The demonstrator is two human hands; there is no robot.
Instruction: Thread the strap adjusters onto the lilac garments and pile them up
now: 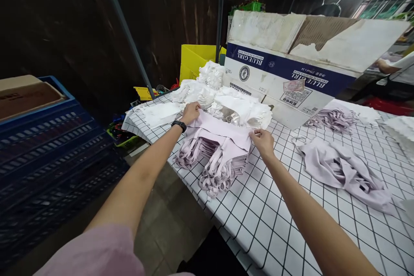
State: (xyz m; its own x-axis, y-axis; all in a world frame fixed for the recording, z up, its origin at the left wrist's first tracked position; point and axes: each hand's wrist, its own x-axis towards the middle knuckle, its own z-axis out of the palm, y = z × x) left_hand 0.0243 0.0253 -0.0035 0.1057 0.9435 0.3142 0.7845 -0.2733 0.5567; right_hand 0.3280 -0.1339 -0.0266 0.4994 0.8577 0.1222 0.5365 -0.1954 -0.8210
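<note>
A thick stack of pale lilac garments with thin straps (223, 159) lies near the table's edge, the straps hanging in loops toward me. Across its top is spread one lilac strappy garment (223, 131). My left hand (190, 113), with a black band at the wrist, pinches this garment's far left corner. At its right end my right hand (262, 141) grips the edge between thumb and fingers. Just behind are piles of white garments (239, 105). Another lilac garment (343, 168) lies crumpled to the right of my right hand.
The table (274, 207) has a white cloth with black grid lines. An upside-down printed carton (278, 69) stands at the back, before a yellow bin (194, 60). Blue crates (54, 159) stand at left. More lilac garments (339, 116) lie at right, near another person's arm (388, 67).
</note>
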